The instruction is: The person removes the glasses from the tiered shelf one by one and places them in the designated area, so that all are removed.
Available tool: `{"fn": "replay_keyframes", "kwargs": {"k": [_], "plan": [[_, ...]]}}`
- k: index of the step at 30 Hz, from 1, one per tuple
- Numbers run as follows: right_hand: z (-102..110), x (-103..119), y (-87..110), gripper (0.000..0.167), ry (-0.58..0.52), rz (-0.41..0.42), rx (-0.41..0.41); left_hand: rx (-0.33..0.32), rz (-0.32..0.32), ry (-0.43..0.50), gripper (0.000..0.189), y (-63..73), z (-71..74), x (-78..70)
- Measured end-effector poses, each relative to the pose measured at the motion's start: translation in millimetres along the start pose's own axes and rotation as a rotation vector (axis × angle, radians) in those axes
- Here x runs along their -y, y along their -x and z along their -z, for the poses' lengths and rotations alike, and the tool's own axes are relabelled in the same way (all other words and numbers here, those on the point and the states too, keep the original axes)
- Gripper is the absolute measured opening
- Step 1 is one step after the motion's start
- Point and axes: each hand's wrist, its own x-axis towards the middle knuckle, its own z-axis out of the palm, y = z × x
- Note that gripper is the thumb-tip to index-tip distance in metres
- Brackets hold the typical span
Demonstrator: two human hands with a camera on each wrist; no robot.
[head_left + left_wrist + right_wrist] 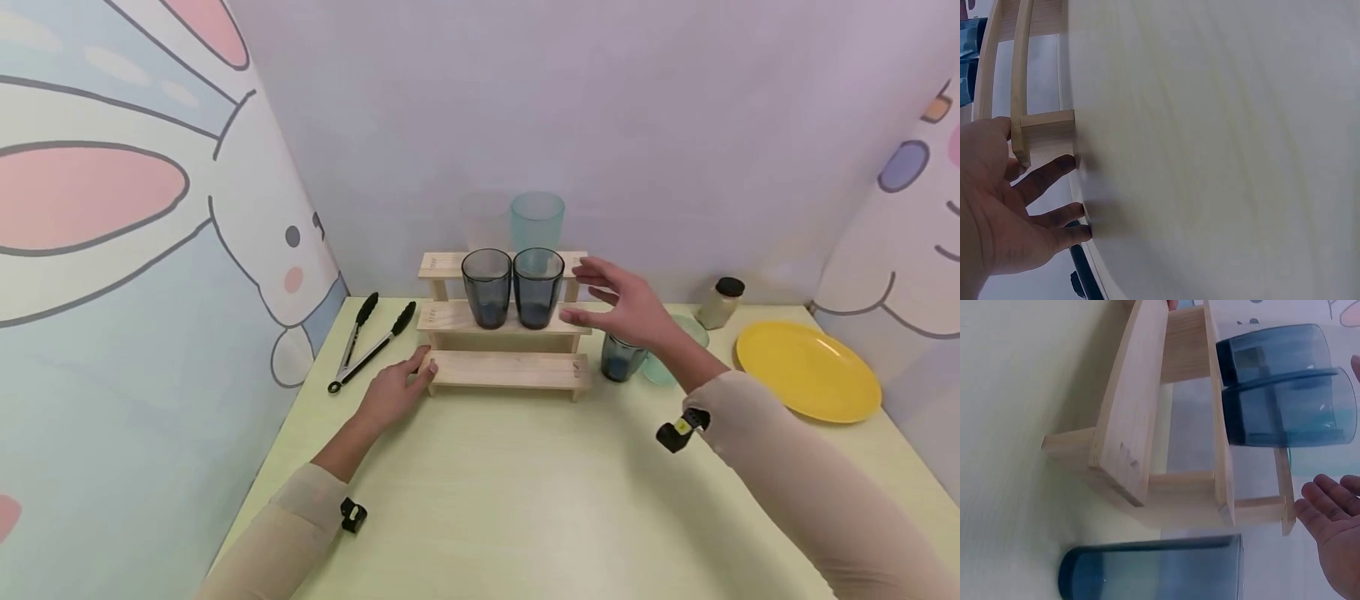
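Observation:
A three-tier wooden step rack (510,369) stands near the back wall. My left hand (392,393) grips the left end of its lowest step, thumb on the board, the other fingers spread in the left wrist view. Two dark blue-grey glasses (487,287) stand side by side on the middle step. Just right of them my right hand (626,307) hovers with fingers extended and nothing in it, apart from the glasses in the right wrist view. A teal glass (537,215) and a faint clear glass (483,218) stand on the top step. Another dark glass (1154,569) stands on the table, right of the rack.
Tongs (372,346) with black grips lie left of the rack. At the right are pale green dishes (662,369), partly hidden by my right arm, a black-lidded jar (720,304) and a yellow plate (808,371). Walls bound the table at the back and sides.

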Motion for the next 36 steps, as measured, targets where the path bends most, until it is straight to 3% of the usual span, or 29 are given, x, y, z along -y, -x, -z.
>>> {"fn": "replay_keyframes", "kwargs": {"k": [5, 7, 11, 18, 25, 36], "plan": [[-20, 9, -12.9, 0.096, 0.011, 0.003, -0.030, -0.009, -0.023, 0.023, 0.068, -1.2, -0.9, 3.4], [-26, 13, -17.2, 0.097, 0.025, -0.015, -0.053, -0.028, -0.047, 0.013, 0.071, -6.3, -8.7, 16.5], [-36, 20, -25.5, 0.102, 0.067, -0.055, -0.096, -0.049, -0.059, 0.001, 0.078, -11.7, -14.8, 28.8], [-50, 26, -37.6, 0.094, 0.144, -0.043, -0.150, -0.037, -0.047, 0.045, 0.074, -2.7, 0.0, 8.0], [-59, 26, -42.6, 0.087, 0.148, -0.069, -0.191, -0.010, -0.018, 0.019, 0.069, 1.6, -1.2, -1.4], [-61, 25, -45.9, 0.078, 0.155, -0.076, -0.216, -0.015, -0.009, 0.004, 0.068, 0.6, -1.1, -0.9]]}}
